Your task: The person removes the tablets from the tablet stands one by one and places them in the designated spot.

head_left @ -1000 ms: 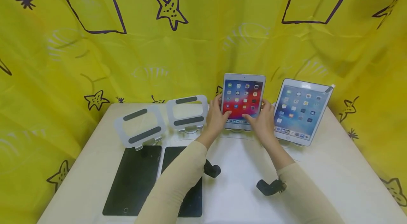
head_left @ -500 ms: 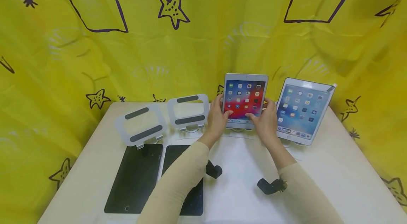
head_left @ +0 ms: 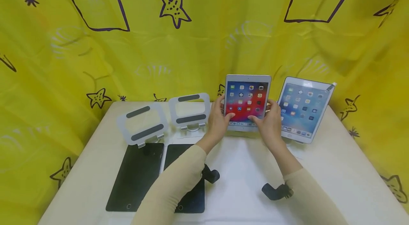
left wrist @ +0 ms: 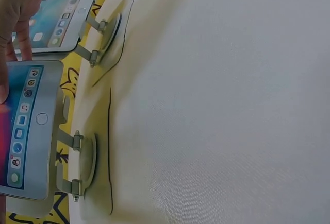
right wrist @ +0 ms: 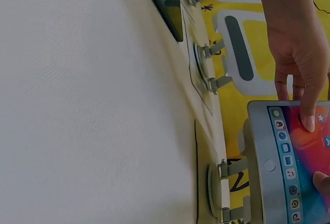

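Note:
A tablet [head_left: 245,102] with a lit red and blue home screen stands upright between both hands. My left hand [head_left: 217,118] grips its left side, thumb on the screen and fingers behind the edge. My right hand [head_left: 270,122] grips the right side the same way, its thumb near the lower icons. In the left wrist view a folding stand [left wrist: 90,165] shows behind and below the tablet, its hinged arms rising from a round base. The tablet's lower edge overlaps the stand's front lips there. Most of the stand's plate is hidden behind the tablet.
To the right, a second lit tablet [head_left: 305,109] leans on its own stand. Two bare stands, one farther left [head_left: 143,125] and one nearer the middle [head_left: 190,110], face forward. Two dark tablets lie flat, a left one [head_left: 135,175] and another [head_left: 191,196] partly under the left sleeve.
The held tablet has come slightly toward the camera and looks larger. The stand's lower hooks, visible beneath it earlier, are now hidden in the head view. Both hands keep their grip.

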A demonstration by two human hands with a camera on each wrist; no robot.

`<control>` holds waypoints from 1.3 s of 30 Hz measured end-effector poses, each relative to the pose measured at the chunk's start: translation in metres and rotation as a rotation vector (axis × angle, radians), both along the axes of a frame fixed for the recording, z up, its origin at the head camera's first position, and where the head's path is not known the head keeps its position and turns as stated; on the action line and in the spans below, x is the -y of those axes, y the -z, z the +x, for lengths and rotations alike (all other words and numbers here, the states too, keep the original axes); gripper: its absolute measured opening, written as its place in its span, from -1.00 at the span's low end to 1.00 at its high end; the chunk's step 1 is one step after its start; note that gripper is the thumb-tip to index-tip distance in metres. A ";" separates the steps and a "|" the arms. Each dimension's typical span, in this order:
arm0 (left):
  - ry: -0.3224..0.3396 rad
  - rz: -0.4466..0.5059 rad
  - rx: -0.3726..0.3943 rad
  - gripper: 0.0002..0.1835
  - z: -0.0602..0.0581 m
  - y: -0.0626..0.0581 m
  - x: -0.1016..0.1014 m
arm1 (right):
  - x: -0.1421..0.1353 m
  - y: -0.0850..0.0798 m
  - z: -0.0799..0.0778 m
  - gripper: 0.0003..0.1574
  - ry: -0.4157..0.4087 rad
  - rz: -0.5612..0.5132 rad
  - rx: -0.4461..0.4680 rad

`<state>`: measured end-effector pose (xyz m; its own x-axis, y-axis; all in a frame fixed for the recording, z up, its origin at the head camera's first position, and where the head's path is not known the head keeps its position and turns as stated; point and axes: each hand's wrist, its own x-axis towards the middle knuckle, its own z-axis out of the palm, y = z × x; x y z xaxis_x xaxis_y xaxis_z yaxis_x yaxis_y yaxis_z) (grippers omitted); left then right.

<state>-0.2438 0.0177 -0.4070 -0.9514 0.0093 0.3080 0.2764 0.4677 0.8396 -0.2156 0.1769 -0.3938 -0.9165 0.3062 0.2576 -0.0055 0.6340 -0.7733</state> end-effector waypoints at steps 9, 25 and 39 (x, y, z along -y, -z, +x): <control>0.047 -0.002 -0.034 -0.29 0.009 -0.003 0.000 | -0.005 -0.006 0.013 -0.05 0.004 -0.009 0.046; 0.073 0.006 0.083 -0.29 0.025 0.006 0.015 | -0.004 0.000 0.028 -0.02 -0.061 -0.066 0.173; 0.087 0.023 0.190 -0.28 0.044 0.015 0.029 | 0.003 0.006 0.044 -0.02 -0.119 -0.076 0.254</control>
<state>-0.1994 -0.0115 -0.4221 -0.9882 0.0889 0.1245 0.1508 0.4288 0.8907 -0.1715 0.1741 -0.3998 -0.9792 0.2027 -0.0042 0.1236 0.5805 -0.8048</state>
